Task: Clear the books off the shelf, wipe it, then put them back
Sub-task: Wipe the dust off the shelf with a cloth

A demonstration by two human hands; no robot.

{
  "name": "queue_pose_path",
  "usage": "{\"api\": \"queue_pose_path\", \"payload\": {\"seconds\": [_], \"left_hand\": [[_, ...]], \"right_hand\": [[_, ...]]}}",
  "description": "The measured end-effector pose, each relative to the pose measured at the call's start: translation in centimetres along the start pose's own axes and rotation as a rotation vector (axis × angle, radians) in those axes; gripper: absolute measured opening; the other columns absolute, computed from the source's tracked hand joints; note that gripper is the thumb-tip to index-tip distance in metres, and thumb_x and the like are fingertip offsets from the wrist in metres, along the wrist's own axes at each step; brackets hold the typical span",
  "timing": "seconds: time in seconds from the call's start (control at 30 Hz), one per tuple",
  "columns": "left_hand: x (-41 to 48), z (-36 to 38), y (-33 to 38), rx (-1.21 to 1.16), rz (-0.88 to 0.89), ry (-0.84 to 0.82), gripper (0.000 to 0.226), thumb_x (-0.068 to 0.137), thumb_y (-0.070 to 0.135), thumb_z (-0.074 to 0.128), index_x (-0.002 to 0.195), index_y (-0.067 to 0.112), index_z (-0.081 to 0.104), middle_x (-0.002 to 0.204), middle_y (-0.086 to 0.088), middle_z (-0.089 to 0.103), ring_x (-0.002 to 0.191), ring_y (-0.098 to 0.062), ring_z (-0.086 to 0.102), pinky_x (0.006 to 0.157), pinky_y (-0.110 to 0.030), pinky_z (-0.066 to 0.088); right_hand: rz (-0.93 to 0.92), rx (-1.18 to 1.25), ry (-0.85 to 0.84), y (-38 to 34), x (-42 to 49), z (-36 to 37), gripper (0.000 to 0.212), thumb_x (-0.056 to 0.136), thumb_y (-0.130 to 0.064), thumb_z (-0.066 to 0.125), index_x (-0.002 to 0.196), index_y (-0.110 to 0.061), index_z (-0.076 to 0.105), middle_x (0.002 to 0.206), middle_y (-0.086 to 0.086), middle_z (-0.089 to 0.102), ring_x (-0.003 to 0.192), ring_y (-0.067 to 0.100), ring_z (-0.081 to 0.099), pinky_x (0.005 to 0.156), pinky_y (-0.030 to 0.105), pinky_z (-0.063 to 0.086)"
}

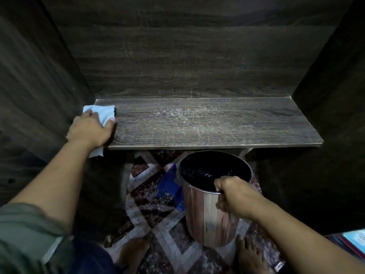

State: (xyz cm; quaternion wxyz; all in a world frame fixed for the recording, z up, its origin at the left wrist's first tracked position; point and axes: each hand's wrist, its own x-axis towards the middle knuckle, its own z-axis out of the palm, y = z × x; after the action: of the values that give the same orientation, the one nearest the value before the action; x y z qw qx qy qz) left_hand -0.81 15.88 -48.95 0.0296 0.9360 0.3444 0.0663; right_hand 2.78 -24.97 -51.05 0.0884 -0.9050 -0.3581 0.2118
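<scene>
My left hand (90,129): pressed flat on a pale cloth (100,112) at the shelf's (207,123) left end. My right hand (235,194): clamped on a bin's (209,210) rim, below the shelf's front edge. Books (353,244): stacked right of the bin.

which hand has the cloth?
The left hand, pressing the light blue cloth on the shelf's left end; the right hand grips the bin's rim.

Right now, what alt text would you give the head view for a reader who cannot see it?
The left hand presses a pale cloth onto the left end of a bare, dusty dark wood shelf. The right hand grips the rim of a wood-patterned bin held below the shelf's front edge, above a patterned rug.
</scene>
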Motion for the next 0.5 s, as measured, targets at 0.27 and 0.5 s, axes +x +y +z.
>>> {"api": "queue_pose_path", "payload": {"seconds": [0.27, 0.5], "left_hand": [[-4.6, 0.8, 9.7, -0.177, 0.071, 0.056, 0.069, 0.086, 0.064, 0.051, 0.128, 0.009, 0.052, 0.127, -0.016, 0.045, 0.118, -0.032, 0.036, 0.101, -0.039, 0.032], [-7.8, 2.5, 15.6, -0.307, 0.126, 0.166, 0.044, 0.092, 0.021, 0.054, 0.134, 0.009, 0.047, 0.129, -0.014, 0.047, 0.115, -0.031, 0.045, 0.097, -0.037, 0.036]], "right_hand": [[0.0, -0.004, -0.011, -0.2, 0.1, 0.2, 0.04, 0.077, -0.021, 0.071, 0.066, -0.022, 0.032, 0.083, -0.004, 0.047, 0.08, 0.019, 0.053, 0.065, 0.029, 0.04], [-0.003, -0.009, -0.004, -0.3, 0.5, 0.0, 0.042, 0.078, -0.021, 0.069, 0.064, -0.024, 0.029, 0.086, -0.004, 0.046, 0.079, 0.016, 0.048, 0.063, 0.026, 0.033]]}}
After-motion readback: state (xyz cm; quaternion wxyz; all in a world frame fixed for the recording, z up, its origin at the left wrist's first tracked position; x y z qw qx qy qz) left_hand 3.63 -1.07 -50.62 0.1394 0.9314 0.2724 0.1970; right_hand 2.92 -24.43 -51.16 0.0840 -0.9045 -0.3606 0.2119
